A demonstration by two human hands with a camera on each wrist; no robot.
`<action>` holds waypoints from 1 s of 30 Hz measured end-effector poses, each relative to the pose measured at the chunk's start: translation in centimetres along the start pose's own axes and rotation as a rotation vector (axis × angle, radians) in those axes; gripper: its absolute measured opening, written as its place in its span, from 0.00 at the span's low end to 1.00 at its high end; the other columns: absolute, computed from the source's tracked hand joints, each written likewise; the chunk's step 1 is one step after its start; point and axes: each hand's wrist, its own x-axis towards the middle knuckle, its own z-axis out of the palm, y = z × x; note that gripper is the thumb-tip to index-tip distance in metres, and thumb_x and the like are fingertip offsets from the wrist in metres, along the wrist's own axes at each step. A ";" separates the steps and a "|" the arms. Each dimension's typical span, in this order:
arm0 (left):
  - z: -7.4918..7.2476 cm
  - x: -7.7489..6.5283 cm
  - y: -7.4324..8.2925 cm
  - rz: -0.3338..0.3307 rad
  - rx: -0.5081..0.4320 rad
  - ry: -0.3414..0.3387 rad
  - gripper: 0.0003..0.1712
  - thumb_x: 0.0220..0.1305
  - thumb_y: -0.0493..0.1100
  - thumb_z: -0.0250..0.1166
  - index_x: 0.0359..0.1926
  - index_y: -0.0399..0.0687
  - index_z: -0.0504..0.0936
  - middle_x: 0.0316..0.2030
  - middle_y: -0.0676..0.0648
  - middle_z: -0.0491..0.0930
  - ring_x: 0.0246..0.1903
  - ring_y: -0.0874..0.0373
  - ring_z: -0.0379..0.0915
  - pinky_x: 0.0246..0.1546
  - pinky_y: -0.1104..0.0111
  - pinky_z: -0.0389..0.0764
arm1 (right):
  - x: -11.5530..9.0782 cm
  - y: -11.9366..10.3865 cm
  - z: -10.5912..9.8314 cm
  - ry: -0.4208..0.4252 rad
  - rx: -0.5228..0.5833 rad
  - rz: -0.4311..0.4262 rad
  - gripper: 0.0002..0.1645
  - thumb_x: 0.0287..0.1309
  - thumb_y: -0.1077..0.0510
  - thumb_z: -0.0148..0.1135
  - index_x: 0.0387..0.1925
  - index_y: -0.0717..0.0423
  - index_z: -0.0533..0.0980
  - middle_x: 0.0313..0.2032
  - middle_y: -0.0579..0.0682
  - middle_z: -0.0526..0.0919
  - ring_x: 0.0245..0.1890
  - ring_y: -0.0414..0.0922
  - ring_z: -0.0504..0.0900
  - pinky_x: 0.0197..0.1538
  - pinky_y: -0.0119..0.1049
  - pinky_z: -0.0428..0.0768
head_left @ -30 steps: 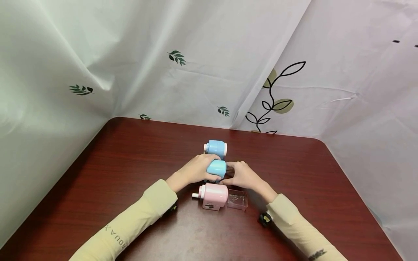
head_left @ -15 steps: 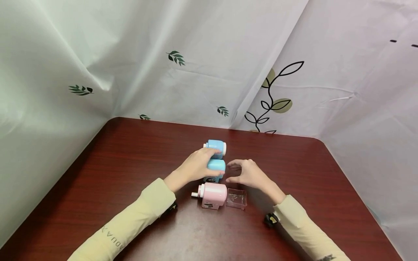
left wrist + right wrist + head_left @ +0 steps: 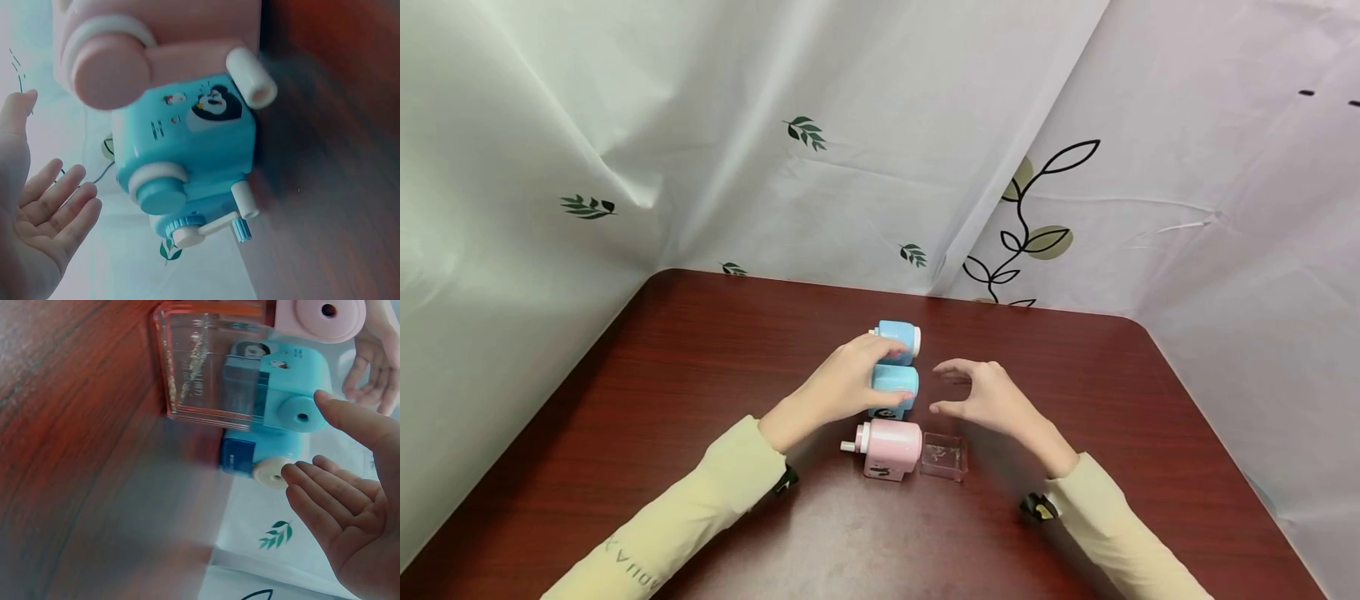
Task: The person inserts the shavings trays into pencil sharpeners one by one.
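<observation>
Three hand-crank pencil sharpeners stand in a row on the table. Nearest is a pink sharpener (image 3: 895, 446), its crank to the left and a clear drawer (image 3: 206, 369) with shavings sticking out on the right. Behind it is a light blue sharpener (image 3: 187, 134) with a panda picture, and farthest back a darker blue sharpener (image 3: 901, 333). My left hand (image 3: 844, 383) hovers over the light blue sharpener's left side, fingers spread; the left wrist view shows its palm apart from the sharpeners. To the right of them my right hand (image 3: 996, 398) is held with thumb and fingers apart, holding nothing.
The dark red wooden table (image 3: 715, 333) has rounded far corners. White sheeting (image 3: 850, 200) with leaf prints hangs behind it and at both sides. Each wrist carries a black strap-on device.
My right hand has drawn away to the right from the light blue sharpener. The left hand has loosened from it and shifted slightly left. All three sharpeners stay in place.
</observation>
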 end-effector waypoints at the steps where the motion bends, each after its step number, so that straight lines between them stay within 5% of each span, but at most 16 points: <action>1: 0.0 -0.2 0.2 0.012 -0.005 -0.004 0.30 0.44 0.56 0.70 0.48 0.48 0.75 0.42 0.51 0.77 0.42 0.61 0.69 0.43 0.66 0.74 | -0.1 -0.1 -0.1 0.004 -0.004 -0.003 0.32 0.39 0.45 0.72 0.46 0.56 0.76 0.41 0.54 0.83 0.42 0.46 0.80 0.44 0.45 0.77; 12: 0.0 -2.1 1.9 -0.005 -0.013 -0.127 0.29 0.45 0.59 0.68 0.47 0.50 0.77 0.42 0.54 0.78 0.43 0.66 0.70 0.44 0.66 0.73 | -2.2 -1.0 -0.3 -0.009 -0.040 -0.009 0.31 0.41 0.41 0.69 0.46 0.52 0.76 0.42 0.50 0.83 0.43 0.40 0.79 0.46 0.42 0.77; 21: 0.8 -3.2 2.0 0.032 0.012 -0.171 0.31 0.44 0.59 0.68 0.46 0.47 0.77 0.41 0.52 0.78 0.42 0.63 0.71 0.45 0.67 0.73 | -3.6 -0.8 0.3 -0.043 -0.045 -0.006 0.35 0.44 0.34 0.65 0.46 0.54 0.76 0.42 0.48 0.82 0.43 0.37 0.78 0.46 0.39 0.76; 30: 1.5 -4.2 2.3 0.014 0.038 -0.195 0.32 0.40 0.62 0.69 0.44 0.50 0.77 0.38 0.53 0.77 0.36 0.63 0.70 0.36 0.69 0.73 | -4.8 0.3 0.9 -0.085 -0.111 -0.058 0.38 0.38 0.31 0.66 0.44 0.54 0.77 0.38 0.44 0.83 0.39 0.35 0.78 0.42 0.36 0.77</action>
